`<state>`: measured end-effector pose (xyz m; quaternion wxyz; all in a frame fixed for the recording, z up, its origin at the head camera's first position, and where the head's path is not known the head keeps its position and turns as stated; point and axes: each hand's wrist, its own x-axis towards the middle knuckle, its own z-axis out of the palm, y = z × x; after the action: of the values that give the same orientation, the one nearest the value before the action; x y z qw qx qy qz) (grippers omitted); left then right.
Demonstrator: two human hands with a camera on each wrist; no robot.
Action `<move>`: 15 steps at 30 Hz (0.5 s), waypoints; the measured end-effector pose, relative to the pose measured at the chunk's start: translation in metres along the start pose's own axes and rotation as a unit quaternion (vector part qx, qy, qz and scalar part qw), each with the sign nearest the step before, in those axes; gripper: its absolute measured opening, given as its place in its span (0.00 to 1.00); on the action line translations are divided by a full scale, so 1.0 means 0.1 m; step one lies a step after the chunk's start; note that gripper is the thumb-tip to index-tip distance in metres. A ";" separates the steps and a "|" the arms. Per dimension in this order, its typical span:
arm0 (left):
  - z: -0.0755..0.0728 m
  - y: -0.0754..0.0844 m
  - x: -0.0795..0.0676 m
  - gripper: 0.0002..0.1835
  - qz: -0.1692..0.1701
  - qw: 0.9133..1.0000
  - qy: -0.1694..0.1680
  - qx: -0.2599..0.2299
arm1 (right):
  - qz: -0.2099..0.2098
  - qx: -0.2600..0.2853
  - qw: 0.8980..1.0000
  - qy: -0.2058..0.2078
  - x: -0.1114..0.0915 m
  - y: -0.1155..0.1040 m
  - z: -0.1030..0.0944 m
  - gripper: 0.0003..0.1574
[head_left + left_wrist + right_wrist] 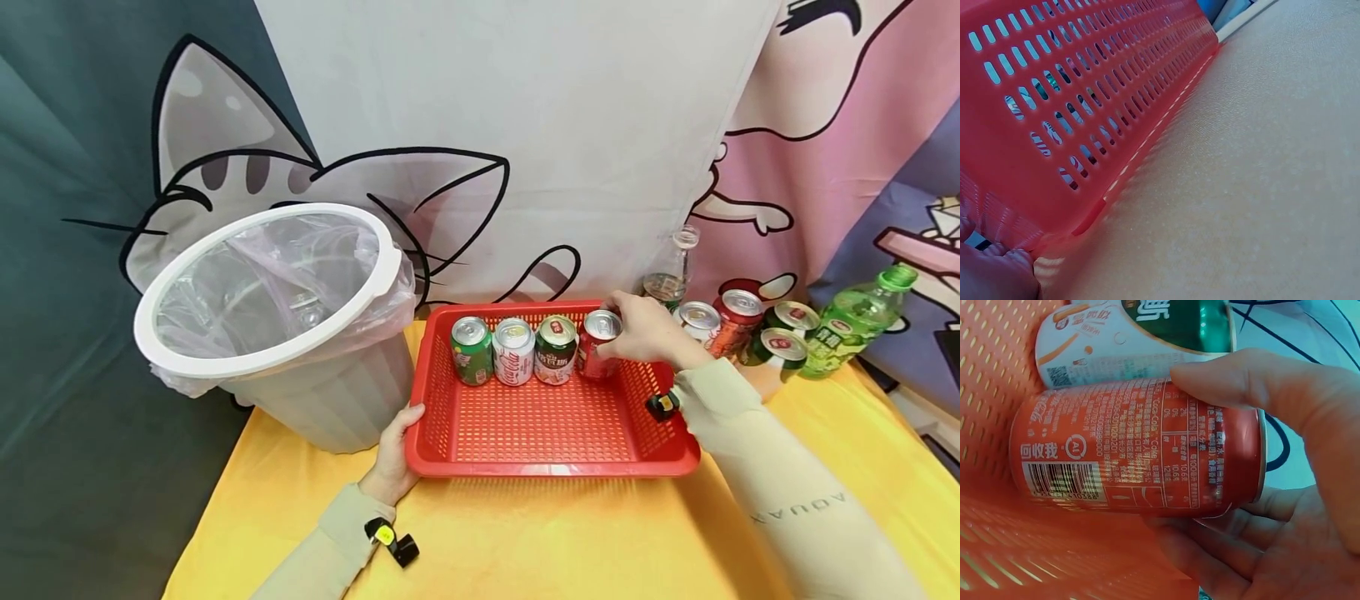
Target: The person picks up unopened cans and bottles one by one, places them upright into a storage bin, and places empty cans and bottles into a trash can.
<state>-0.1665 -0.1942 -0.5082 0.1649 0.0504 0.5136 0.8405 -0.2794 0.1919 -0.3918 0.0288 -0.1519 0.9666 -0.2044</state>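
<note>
Passable from the near side, over the bare near half of the red basket [540, 425]. Blocked along the far side by three cans [513, 354] and a red can [596, 358] in the right hand [645, 327]. Hemmed at left by the bin [330, 400] and left hand [396, 457], at right by the right forearm [795, 475], more cans [739, 323] and a green bottle [855, 321].

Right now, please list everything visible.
Basket: 1, red, centre
Basket cans: 4, green, white, green-white, red, back
Other cans: 4, white, red, two green, right
Glass bottle: 1, clear, beyond basket
Plastic bottle: 1, green, right
Bin: 1, grey, left
Bag: 1, translucent, lining bin
Clear objects: uncountable, inside bin
Tablecloth: 1, yellow, underneath
Backdrop: 1, multicoloured, behind
Sleeves: 2, pale, foreground
Wrist devices: 2, black, over sleeves
Left hand: 1, holding basket
Right hand: 1, holding red can
</note>
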 end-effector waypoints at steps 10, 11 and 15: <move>0.00 0.01 0.00 0.30 0.001 1.000 -0.001 0.003 | 0.002 -0.006 1.000 -0.024 0.01 -0.02 0.02 0.44; 0.00 0.01 0.00 0.30 0.000 1.000 -0.002 0.003 | 0.004 -0.004 1.000 -0.026 0.01 -0.01 0.02 0.44; 0.00 0.01 0.01 0.31 0.001 1.000 -0.004 0.004 | 0.015 0.008 0.999 -0.035 0.01 -0.02 0.02 0.46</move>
<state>-0.1672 -0.1943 -0.5074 0.1665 0.0549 0.5158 0.8386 -0.2791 0.1887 -0.3929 0.0670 -0.1446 0.9653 -0.2067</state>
